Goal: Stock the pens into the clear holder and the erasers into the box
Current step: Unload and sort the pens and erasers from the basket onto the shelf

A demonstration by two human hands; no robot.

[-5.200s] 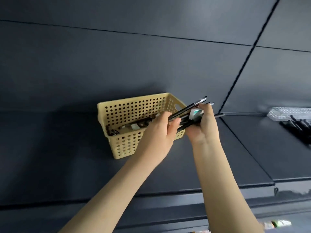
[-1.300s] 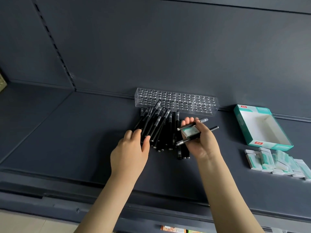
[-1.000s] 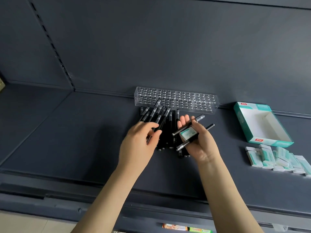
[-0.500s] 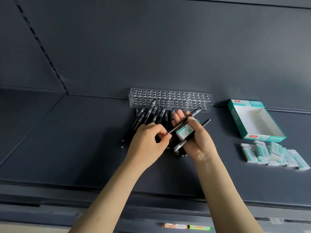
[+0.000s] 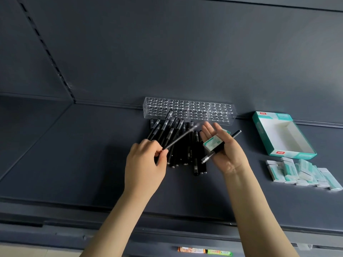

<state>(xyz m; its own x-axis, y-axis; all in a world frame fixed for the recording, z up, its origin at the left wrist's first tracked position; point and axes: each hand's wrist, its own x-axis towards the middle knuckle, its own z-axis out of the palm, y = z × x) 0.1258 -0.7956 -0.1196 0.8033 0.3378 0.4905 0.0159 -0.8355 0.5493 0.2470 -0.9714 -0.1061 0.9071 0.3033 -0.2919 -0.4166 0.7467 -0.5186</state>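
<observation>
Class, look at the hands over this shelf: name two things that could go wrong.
The left hand pinches a pen by its end; the tip could miss the holes of the clear holder. The right hand pins its eraser and second pen by thumb alone, fingers straight; they might slip.

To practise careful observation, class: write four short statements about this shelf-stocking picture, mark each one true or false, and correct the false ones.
1. The clear holder is full of pens. False: its holes look empty; the pile of pens lies on the shelf in front of it.
2. The left hand pinches a blurred pen. True.
3. The right hand holds an eraser and a second pen. True.
4. The box is packed with erasers. False: it looks empty; the loose erasers lie on the shelf, nearer the person.
</observation>
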